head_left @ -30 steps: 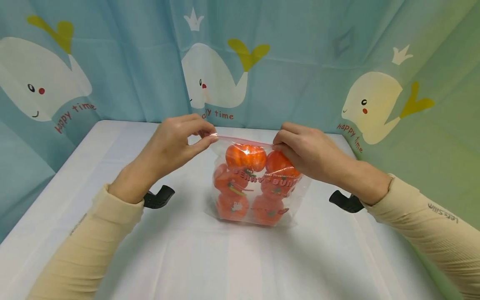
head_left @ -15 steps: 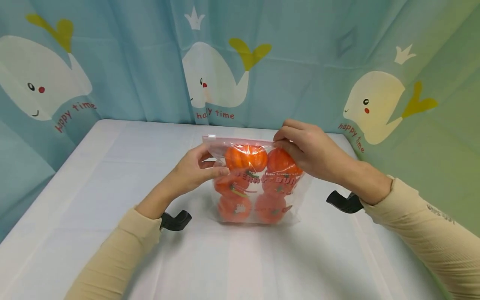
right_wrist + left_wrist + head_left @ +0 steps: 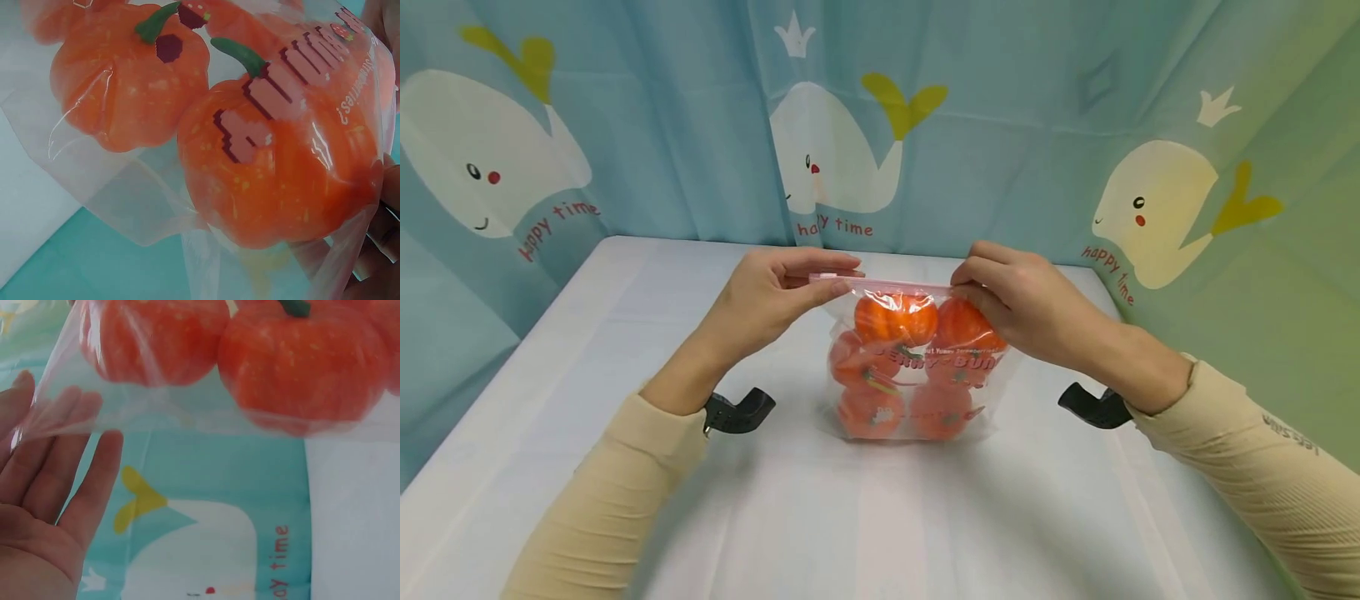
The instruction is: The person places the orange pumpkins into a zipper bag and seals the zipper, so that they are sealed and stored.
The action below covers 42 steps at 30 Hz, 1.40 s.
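A clear zip bag (image 3: pixel 907 398) with pink lettering stands upright on the table, its pink zip strip along the top. Inside are several small orange pumpkins (image 3: pixel 895 318) with green stems. At the bag's upper left corner is my left hand (image 3: pixel 751 302), thumb in front and fingers stretched out behind the bag. A pale slider (image 3: pixel 823 276) sits at that end of the strip. My right hand (image 3: pixel 1026 296) pinches the top edge at the right. In the left wrist view, straight fingers (image 3: pixel 78 494) show beside the bag's edge. The right wrist view shows a pumpkin (image 3: pixel 275 169) close up through the plastic.
A white cloth-covered table (image 3: pixel 820 517) lies under the bag. Behind it hangs a blue curtain (image 3: pixel 1000 108) with whale prints. Black wrist-worn mounts (image 3: pixel 741 411) stick out beside both wrists.
My left hand lets go of the slider corner, drops to the bag's left side, then rises again to the top left edge. The right hand keeps its pinch; the bag barely shifts.
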Available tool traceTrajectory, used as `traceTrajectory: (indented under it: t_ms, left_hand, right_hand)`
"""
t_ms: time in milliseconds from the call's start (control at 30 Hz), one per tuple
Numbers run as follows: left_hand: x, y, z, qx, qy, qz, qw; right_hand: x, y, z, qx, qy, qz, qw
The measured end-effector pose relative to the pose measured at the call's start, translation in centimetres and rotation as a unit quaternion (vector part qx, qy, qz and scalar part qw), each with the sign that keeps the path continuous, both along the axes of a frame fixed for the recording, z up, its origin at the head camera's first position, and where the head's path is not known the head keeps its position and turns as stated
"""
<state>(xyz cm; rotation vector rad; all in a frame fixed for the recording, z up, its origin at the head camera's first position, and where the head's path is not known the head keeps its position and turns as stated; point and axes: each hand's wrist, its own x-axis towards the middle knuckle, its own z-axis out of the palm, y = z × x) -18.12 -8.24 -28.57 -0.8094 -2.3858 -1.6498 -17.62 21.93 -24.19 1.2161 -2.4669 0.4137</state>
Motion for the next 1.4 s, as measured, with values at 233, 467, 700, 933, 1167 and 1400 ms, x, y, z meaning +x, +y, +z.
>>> traceTrajectory:
  t_ms: [233, 467, 700, 933, 1167, 1400]
  left_hand:
    - [0.2, -0.5, 0.1, -0.002, -0.008, 0.011, 0.9999]
    - [-0.1, -0.4, -0.5, 0.032, -0.03, 0.012, 0.999]
    - [-0.3, 0.3, -3.6, 0.078, -0.17, -0.1, 0.9772]
    - [-1.0, 2.5, -7.2, 0.021, -0.212, -0.081, 0.9736]
    - [-1.3, 3.4, -8.6, 0.034, -0.215, -0.054, 0.9745]
    - [-1.4, 2.7, -8.8, 0.038, -0.216, -0.02, 0.9755]
  right_hand:
    - [-0.2, 0.4, -0.1, 0.002, 0.013, 0.0, 0.9999]
    - [-0.2, 0.6, -0.2, 0.003, 0.012, 0.004, 0.9999]
    - [-0.3, 0.8, -0.7, -0.014, 0.001, 0.01, 0.9998]
    - [-1.0, 0.6, -0.8, -0.032, 0.005, 0.006, 0.9994]
    - [-1.6, 1.4, -1.1, -0.054, 0.026, -0.031, 0.9977]
    - [-1.2, 4.5, -2.3, -0.218, 0.002, -0.123, 0.9683]
